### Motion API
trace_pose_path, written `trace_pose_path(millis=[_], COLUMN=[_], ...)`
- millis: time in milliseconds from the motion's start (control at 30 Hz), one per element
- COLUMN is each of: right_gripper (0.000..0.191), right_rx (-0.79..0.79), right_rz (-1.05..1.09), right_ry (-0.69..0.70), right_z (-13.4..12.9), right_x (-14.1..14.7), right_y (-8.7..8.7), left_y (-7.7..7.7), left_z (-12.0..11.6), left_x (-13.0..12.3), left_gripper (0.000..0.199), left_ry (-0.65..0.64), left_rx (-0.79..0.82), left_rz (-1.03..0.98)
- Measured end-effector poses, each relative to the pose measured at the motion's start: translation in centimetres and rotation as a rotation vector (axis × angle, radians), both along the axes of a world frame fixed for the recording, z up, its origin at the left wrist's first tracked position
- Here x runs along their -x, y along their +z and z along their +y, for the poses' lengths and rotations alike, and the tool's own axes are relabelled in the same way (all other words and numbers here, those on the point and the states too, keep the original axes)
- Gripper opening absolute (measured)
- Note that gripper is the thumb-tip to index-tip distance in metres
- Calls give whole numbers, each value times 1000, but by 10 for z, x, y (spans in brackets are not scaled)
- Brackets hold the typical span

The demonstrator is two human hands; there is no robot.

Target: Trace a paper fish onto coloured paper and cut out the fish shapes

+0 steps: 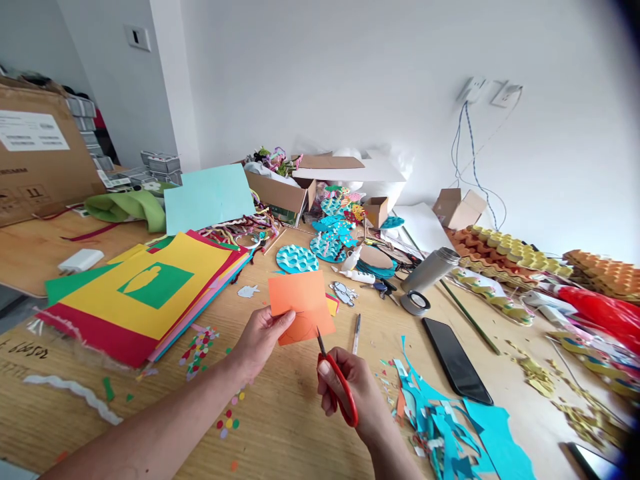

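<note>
Orange paper (295, 297) is up in front of me, mid-view, held above the tabletop (280, 420), w/ a thin curved line drawn low on it. My L hand (263, 337) has it at the lower L side: thumb flat on the front, fingers mostly hidden, so a closed pinch afaict. R hand (350, 383) is curled shut around the red handles of the scissors (350, 400), thumb on top. Blades look together or nearly so, pointing up & away from me, tip right at the paper's lower R part. Can't tell if it's actually touching or just in front, tbh.

Just R of the paper there's a pen (357, 333), w/ a white cutout w/ black outlines (343, 293) behind it. Blue bumpy disc (297, 259) sits behind the paper. Further R: black phone (457, 360), blue paper scraps (445, 427) on the near side of it, grey bottle (431, 270) toward the back. Over L is a colored paper stack, yellow sheet (205, 253) on top w/ a green piece (170, 287) on it.
</note>
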State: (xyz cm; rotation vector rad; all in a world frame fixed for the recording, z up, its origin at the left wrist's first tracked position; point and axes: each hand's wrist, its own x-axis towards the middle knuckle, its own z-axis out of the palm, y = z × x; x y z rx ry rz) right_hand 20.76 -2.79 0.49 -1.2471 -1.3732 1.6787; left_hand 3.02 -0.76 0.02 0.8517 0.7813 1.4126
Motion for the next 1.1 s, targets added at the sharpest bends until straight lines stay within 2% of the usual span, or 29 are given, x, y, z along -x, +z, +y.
trace_pose_path(millis=[233, 433, 700, 1100], right_gripper=[45, 46, 45, 44], right_rx=[10, -6, -34, -15], right_rz=[-35, -70, -38, -15], right_ry=[-12, -17, 3, -22], right_z=[1, 1, -1, -1], right_x=[1, 3, 4, 4], right_y=[1, 1, 4, -1], left_y=[3, 5, 3, 1], left_z=[-3, -2, -3, -4], left_x=[1, 1, -2, -5], left_gripper=[28, 32, 28, 29], left_ry=[-25, -16, 25, -15], left_rx=[54, 90, 93, 95], left_rz=[-68, -99, -109, -130])
